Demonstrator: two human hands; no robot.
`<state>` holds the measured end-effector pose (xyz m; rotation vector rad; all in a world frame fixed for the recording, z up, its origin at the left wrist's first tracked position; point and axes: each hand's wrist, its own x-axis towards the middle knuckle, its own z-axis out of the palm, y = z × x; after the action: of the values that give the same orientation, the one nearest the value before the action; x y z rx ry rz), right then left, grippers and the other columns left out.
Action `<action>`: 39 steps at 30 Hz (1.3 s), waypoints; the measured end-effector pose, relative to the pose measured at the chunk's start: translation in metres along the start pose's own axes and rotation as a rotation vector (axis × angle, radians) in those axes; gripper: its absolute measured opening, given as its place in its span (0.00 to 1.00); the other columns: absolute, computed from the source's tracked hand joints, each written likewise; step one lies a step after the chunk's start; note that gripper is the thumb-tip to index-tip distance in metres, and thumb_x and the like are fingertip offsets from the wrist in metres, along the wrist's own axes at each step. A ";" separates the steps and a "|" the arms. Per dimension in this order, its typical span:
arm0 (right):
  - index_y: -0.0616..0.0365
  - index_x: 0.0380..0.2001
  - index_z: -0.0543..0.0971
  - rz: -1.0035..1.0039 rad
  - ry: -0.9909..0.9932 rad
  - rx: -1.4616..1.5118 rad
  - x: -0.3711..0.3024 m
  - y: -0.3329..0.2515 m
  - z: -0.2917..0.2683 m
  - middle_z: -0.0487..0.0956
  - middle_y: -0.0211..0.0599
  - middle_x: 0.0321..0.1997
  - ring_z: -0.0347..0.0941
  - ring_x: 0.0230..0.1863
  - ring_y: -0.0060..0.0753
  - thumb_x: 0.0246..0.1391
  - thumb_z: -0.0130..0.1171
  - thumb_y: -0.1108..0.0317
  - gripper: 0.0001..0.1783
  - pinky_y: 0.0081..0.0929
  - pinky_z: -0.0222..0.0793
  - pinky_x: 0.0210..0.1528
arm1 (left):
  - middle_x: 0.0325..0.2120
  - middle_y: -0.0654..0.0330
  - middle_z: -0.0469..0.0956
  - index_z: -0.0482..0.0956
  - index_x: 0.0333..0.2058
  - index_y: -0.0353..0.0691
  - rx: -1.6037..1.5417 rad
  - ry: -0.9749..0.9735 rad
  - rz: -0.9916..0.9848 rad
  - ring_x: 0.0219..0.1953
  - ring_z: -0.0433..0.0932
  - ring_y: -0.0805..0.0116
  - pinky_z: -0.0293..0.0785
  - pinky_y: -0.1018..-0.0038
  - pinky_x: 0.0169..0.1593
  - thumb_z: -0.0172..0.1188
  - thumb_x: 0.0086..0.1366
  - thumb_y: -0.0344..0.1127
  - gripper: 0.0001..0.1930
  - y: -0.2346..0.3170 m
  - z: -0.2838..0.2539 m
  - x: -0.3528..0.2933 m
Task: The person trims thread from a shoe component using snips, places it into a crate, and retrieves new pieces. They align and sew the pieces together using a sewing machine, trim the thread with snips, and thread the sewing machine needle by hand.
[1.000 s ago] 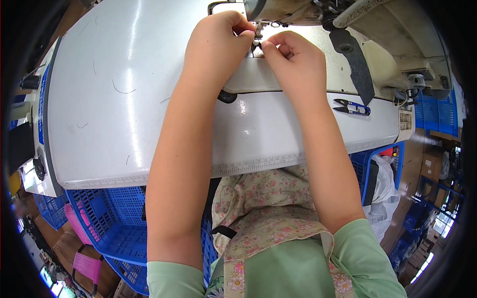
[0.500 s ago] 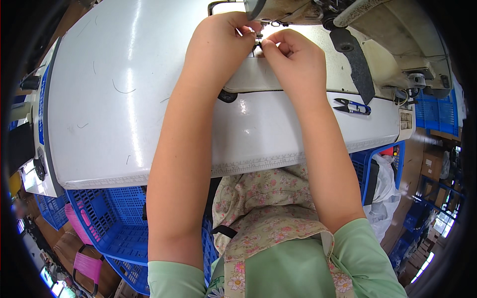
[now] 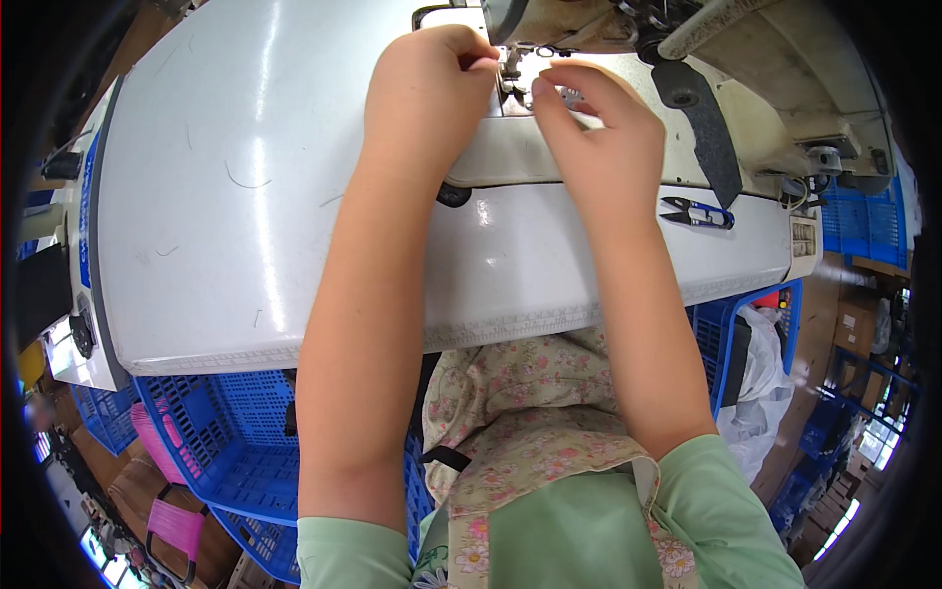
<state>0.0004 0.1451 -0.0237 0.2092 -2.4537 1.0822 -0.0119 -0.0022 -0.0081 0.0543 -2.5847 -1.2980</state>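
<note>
My left hand [image 3: 432,93] is just left of the sewing machine's presser foot [image 3: 510,74], thumb and forefinger pinched together. Whatever that pinch holds is too small to make out. On the other side of the foot, my right hand [image 3: 608,128] is curled, its thumb and forefinger tips close together and a gap showing behind them. Nothing can be made out between those tips. Both wrists hang over the pale machine bed [image 3: 505,157]. Blue-handled thread snips [image 3: 697,212] lie on the table beside my right forearm.
The machine head [image 3: 579,25] overhangs the far side. A dark fabric strip [image 3: 714,147] hangs at its right. Loose thread bits [image 3: 245,179] lie on the white table [image 3: 196,265], which has a ruler along its front edge. Blue baskets [image 3: 245,442] stand below at left, another [image 3: 716,344] at right.
My right hand has drawn back to the right from the needle area, its fingers looser. The left hand's fingertips have shifted slightly left, leaving the presser foot more exposed.
</note>
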 end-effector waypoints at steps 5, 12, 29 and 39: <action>0.53 0.24 0.82 -0.113 0.163 0.082 0.000 0.003 -0.008 0.79 0.35 0.21 0.75 0.20 0.32 0.45 0.63 0.62 0.07 0.27 0.69 0.25 | 0.32 0.53 0.79 0.78 0.34 0.31 -0.778 0.105 -0.325 0.29 0.77 0.72 0.68 0.77 0.27 0.58 0.58 0.29 0.08 -0.005 -0.014 0.011; 0.53 0.25 0.82 -0.013 -0.024 0.151 -0.001 -0.005 -0.011 0.80 0.33 0.22 0.72 0.17 0.30 0.44 0.62 0.65 0.05 0.24 0.66 0.23 | 0.27 0.65 0.76 0.77 0.40 0.35 -0.224 0.173 -0.180 0.25 0.68 0.80 0.65 0.83 0.30 0.58 0.61 0.34 0.11 -0.008 -0.028 0.005; 0.49 0.30 0.85 -0.290 -0.171 -0.049 -0.002 0.003 -0.007 0.77 0.28 0.32 0.74 0.24 0.35 0.45 0.61 0.67 0.07 0.32 0.68 0.33 | 0.17 0.63 0.73 0.80 0.26 0.33 0.104 -0.235 -0.090 0.21 0.67 0.78 0.65 0.78 0.26 0.64 0.53 0.31 0.06 0.012 -0.016 -0.006; 0.52 0.34 0.85 -0.313 -0.203 -0.100 -0.006 0.000 -0.015 0.77 0.31 0.33 0.71 0.36 0.36 0.44 0.61 0.74 0.12 0.32 0.68 0.39 | 0.26 0.56 0.79 0.81 0.28 0.39 0.276 -0.026 -0.074 0.28 0.78 0.61 0.73 0.69 0.34 0.61 0.55 0.32 0.05 0.008 -0.006 0.003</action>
<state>0.0104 0.1557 -0.0178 0.6755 -2.5303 0.8357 -0.0130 -0.0030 0.0026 0.1855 -2.7904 -0.9612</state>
